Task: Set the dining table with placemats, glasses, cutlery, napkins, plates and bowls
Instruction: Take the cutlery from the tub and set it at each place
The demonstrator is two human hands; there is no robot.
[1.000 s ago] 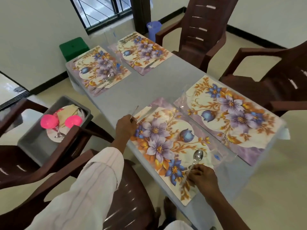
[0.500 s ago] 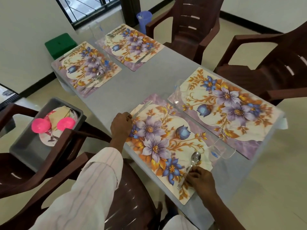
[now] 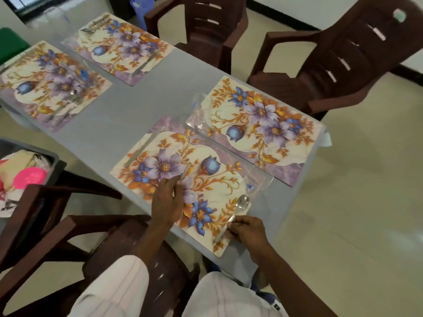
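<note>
Spoon (image 3: 239,208) first: it lies along the five o'clock edge of the near placemat (image 3: 206,179), bowl toward one o'clock. The right hand (image 3: 248,232) pinches its handle between thumb and curled fingertips. The left hand (image 3: 166,202) rests over the mat's seven o'clock side, its fingers closed on a slim metal piece (image 3: 185,169) that points toward twelve. Blur keeps us from telling which kind of cutlery it is. A knife (image 3: 144,145) lies along the mat's ten o'clock edge, so we count three pieces at this setting.

We count four flowered placemats on the grey table (image 3: 137,94). Besides the near one there is a second placemat (image 3: 274,138) at two o'clock, a far-left placemat (image 3: 41,88) at ten and a far-right placemat (image 3: 123,44) at eleven. The two far mats carry cutlery too blurred to count.

Two glasses show plainly. The near glass (image 3: 259,180) stands at the near mat's three o'clock corner, and a second glass (image 3: 201,113) stands on the second mat's nine o'clock end. The near glass bears a blue sticker (image 3: 250,186), its print too small to read.

At nine o'clock a grey bin (image 3: 56,160) holds two pink bowls (image 3: 29,176) and a cream plate (image 3: 20,156). One brown chair (image 3: 201,30) stands at twelve o'clock, another brown chair (image 3: 343,53) at two.
</note>
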